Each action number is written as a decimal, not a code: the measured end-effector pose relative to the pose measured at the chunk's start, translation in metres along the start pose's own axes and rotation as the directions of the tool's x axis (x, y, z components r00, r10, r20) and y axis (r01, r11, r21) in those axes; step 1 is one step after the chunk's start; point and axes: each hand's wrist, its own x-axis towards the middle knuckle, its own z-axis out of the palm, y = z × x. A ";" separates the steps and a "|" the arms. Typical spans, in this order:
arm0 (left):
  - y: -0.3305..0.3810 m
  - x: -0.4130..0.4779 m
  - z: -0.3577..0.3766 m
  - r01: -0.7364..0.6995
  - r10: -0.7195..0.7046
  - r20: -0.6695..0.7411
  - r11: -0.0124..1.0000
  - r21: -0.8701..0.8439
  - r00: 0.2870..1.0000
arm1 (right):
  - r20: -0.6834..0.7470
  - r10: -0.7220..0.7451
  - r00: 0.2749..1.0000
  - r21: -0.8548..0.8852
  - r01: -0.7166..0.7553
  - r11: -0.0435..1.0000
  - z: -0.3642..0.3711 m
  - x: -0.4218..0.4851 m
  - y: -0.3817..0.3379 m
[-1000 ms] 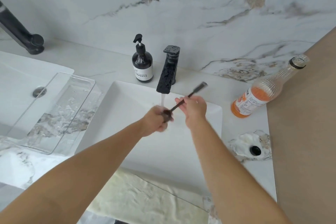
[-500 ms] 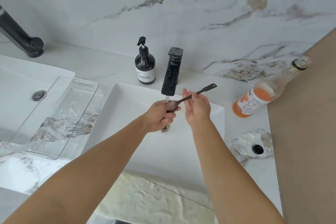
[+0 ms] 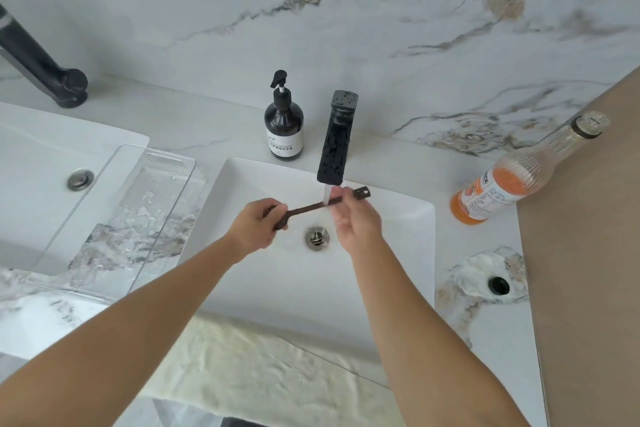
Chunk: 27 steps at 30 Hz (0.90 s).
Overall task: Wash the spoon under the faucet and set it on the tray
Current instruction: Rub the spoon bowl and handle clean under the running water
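A dark, thin-handled spoon (image 3: 308, 209) lies nearly level across the white sink (image 3: 398, 253), under the black faucet (image 3: 335, 146). Water runs from the spout onto the handle. My left hand (image 3: 258, 226) is closed around the bowl end, which is hidden in my fingers. My right hand (image 3: 353, 218) pinches the handle near its far end, and the handle tip with a hole sticks out beyond my fingers. A clear plastic tray (image 3: 114, 218), wet and with nothing on it, sits to the left, bridging the counter and a second basin.
A dark soap pump bottle (image 3: 284, 128) stands left of the faucet. A glass bottle with orange drink (image 3: 516, 180) lies tilted at the right, its black cap (image 3: 498, 285) on a crumpled tissue. A pale towel (image 3: 263, 371) hangs over the sink's front edge. A second black faucet (image 3: 41, 69) stands far left.
The spoon has turned from steeply tilted to nearly level. My left hand slid left with the bowl end, so the stream now hits the handle, and the drain is uncovered.
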 end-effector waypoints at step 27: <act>0.011 0.023 -0.061 0.081 -0.097 -0.095 0.985 -0.155 0.991 | 0.096 0.112 0.989 -0.394 -0.065 0.917 -0.021 -0.009 0.000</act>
